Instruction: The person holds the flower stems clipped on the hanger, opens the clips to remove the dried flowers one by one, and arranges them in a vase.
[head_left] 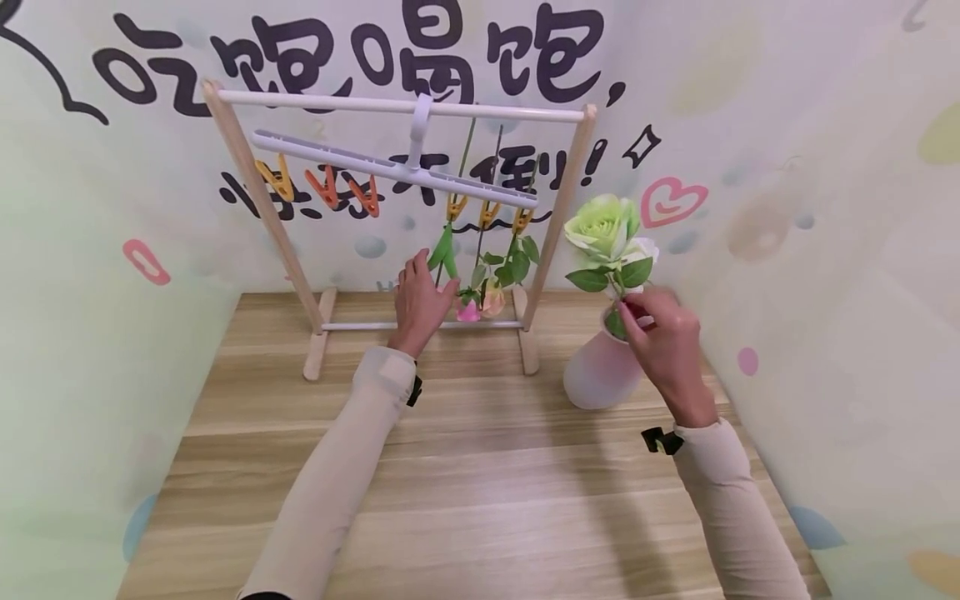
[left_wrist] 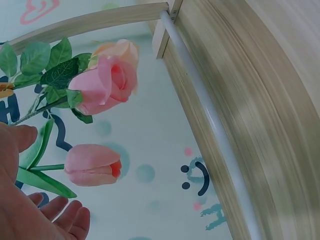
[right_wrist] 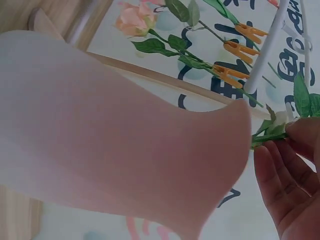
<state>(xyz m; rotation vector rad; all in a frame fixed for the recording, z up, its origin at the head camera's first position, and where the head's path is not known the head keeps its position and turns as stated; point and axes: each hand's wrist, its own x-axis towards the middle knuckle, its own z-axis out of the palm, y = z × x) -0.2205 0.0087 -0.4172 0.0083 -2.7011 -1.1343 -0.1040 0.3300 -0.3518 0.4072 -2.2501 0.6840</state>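
My left hand (head_left: pixel 422 304) is at the hanging flowers, its fingers spread around the green leaves of a pink tulip (left_wrist: pixel 91 165) without closing on them. The tulip hangs head down beside a pink rose (left_wrist: pixel 107 85) and a peach rose (head_left: pixel 493 297). Yellow-orange clips (head_left: pixel 489 215) on a pale hanger (head_left: pixel 337 158) hold their stems. On the right, my right hand (head_left: pixel 663 333) pinches a green stem (right_wrist: pixel 270 137) just above the mouth of a pink-white vase (head_left: pixel 596 375). A pale green rose (head_left: pixel 603 229) and a white flower (head_left: pixel 640 250) show above that hand.
The tilted hanger hooks over the top bar (head_left: pixel 315 102) of a wooden rack. Three more clips (head_left: pixel 322 186), yellow and orange, hang from its left half. The rack stands on a wood-grain table (head_left: pixel 465 467) against a printed wall (head_left: pixel 750 125), with another wall at each side.
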